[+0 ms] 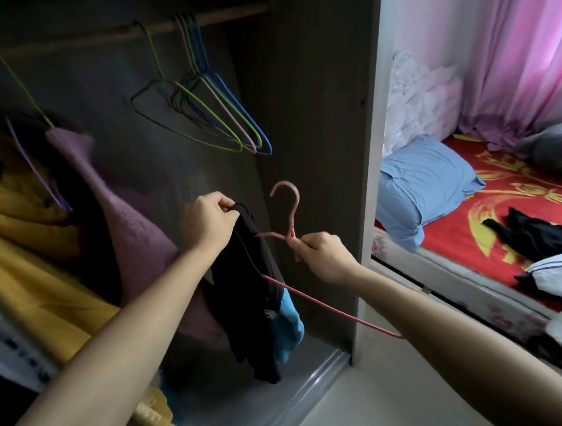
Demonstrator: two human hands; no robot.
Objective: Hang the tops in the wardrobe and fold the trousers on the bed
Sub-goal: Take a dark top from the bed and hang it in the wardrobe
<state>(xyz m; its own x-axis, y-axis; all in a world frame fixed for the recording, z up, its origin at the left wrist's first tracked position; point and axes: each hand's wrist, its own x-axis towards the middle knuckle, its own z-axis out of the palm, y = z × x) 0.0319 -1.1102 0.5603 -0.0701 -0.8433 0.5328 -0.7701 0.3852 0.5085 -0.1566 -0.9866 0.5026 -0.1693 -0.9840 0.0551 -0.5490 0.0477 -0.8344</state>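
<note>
Wardrobe (316,97): dark flat panels and a round wooden rail (101,36), with a bunch of thin coated wire hangers (201,86) at its right end. We see a snag risk there, since a new hook going in beside that bunch could tangle.

Bed (453,236): red patterned cover, with dark limp clothes (534,235) crumpled near its near edge, not yet folded.

Black top (251,295): soft, floppy knit, held low in front of the wardrobe's right side, well under the rail. Only one hanger arm looks threaded in, so we expect the cloth to slide off the smooth wire if it tilts.

Pink hanger (293,212): thin and springy. Its free corner sits against the right forearm and could catch.

Left hand (208,223) pinches the top's upper edge. Right hand (324,256) pinches the hanger neck under the hook.
</note>
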